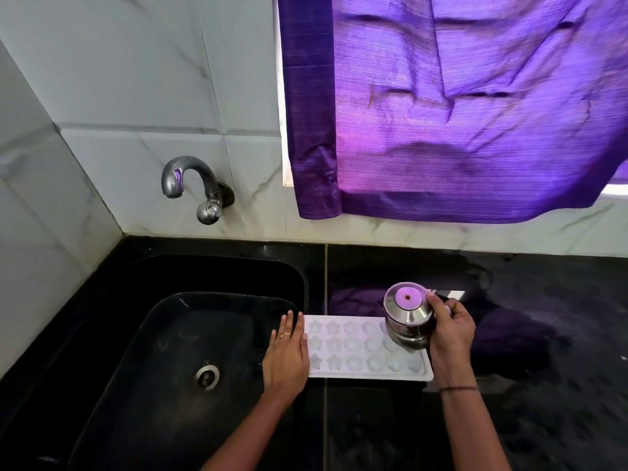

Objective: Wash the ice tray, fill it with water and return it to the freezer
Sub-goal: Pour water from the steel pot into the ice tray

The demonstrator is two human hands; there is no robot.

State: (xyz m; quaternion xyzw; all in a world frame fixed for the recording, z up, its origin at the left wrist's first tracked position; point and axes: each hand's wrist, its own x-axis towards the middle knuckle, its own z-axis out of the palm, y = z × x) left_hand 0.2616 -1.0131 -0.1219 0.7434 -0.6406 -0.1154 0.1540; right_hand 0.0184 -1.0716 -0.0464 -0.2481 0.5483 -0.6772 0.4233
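A white ice tray [356,348] with star-shaped cells lies flat on the black counter, just right of the sink. My left hand [287,355] rests flat on the tray's left end, fingers straight and close together. My right hand [450,329] grips a small steel pot [407,317] and holds it over the tray's right end, its mouth turned toward me. The cells look pale and glossy; I cannot tell how much water is in them.
A black sink [170,334] with a steel drain [206,377] fills the left. A chrome tap [190,180] juts from the tiled wall above it. A purple curtain [458,107] hangs over the black counter [543,351], which looks wet behind the pot.
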